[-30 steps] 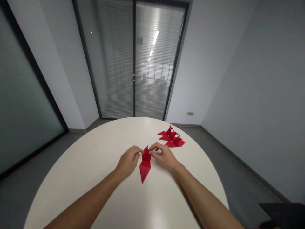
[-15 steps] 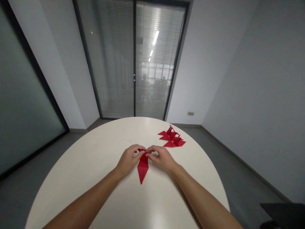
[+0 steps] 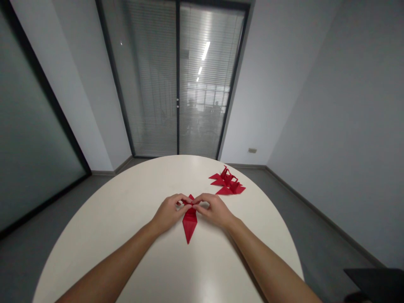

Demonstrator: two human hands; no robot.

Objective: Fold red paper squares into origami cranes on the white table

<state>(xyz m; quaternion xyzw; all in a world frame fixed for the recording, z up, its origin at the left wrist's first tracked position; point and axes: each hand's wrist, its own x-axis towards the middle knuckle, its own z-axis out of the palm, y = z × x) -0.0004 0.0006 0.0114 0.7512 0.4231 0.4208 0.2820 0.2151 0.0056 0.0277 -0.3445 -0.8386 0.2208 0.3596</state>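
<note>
Head cam, near to far. I've got both forearms coming in from the bottom corners over a pale round table [image 3: 158,269]. Dark flat-topped object [image 3: 375,278] cut off at lower right; can't tell what it is.

Red folded paper [image 3: 190,229] sits just below frame centre, long point aimed at the bottom edge, a crease across its middle. Can't tell if its point touches the tabletop.

I see left hand [image 3: 168,213] pinching the paper's upper part from the left, thumb and fingers curled in. Right hand [image 3: 213,209] pinches the same part from the right, fingertips right beside the left's. Fingers hide the exact fold; a small red tip pokes out above them.

Right of centre, beyond right hand: cluster of red folded pieces [image 3: 227,182] with pointed flaps, overlapping, near the table edge. Count unclear.

Farther: wall plate [image 3: 252,150] right of centre, blinds [image 3: 205,122] behind dark-framed glass at top centre.
</note>
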